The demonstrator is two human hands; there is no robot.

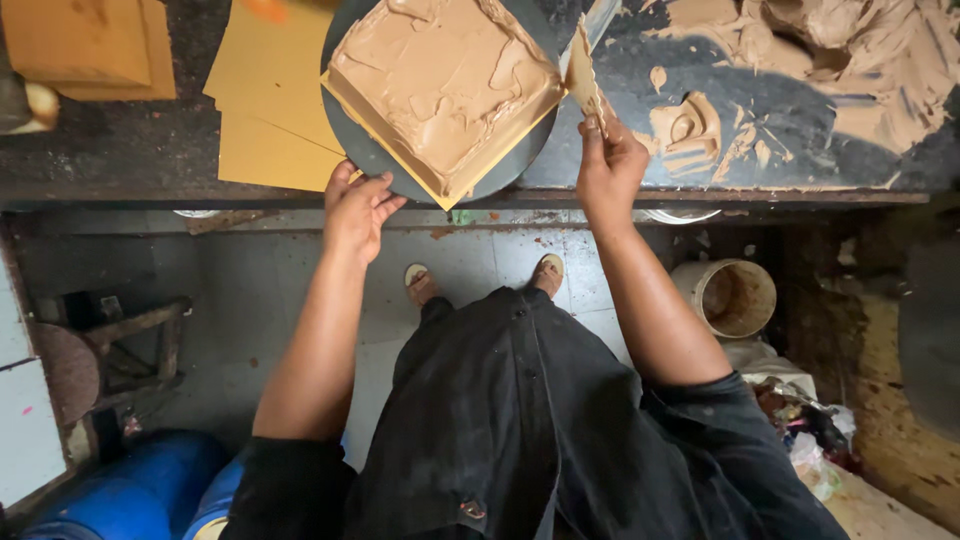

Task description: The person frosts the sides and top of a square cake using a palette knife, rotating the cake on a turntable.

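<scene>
At the front edge of the dark workbench (pixel 130 150), a round dark turntable (pixel 365 150) carries a square cake (pixel 440 85) on a yellow board, corner pointing toward the person, top and sides covered in rough tan frosting. Left hand (pixel 355 210): fingers curled over the near-left rim of the turntable, thumb side up, gripping the rim itself, not touching the cake. Right hand (pixel 608 165): fingers pinched shut around the handle of a flat scraper (pixel 582 75), blade smeared tan, standing nearly upright, long axis running away from the person and tilted slightly left. The blade sits just beside the cake's right side, touching or nearly so; can't tell which at this angle. So the cake lies up and left of the right hand, up and right of the left hand; the right hand's tool is the nearer contact, while the left hand is on the turntable only. Loose yellow boards (pixel 270 110) lie left of the turntable, partly under it. Frosting smears and a heap (pixel 850 60) cover the bench to the right. Below: tiled floor, the person's sandalled feet, a tan bucket (pixel 735 297) at right, a blue drum (pixel 140 490) and a wooden stool (pixel 120 345) at left.
</scene>
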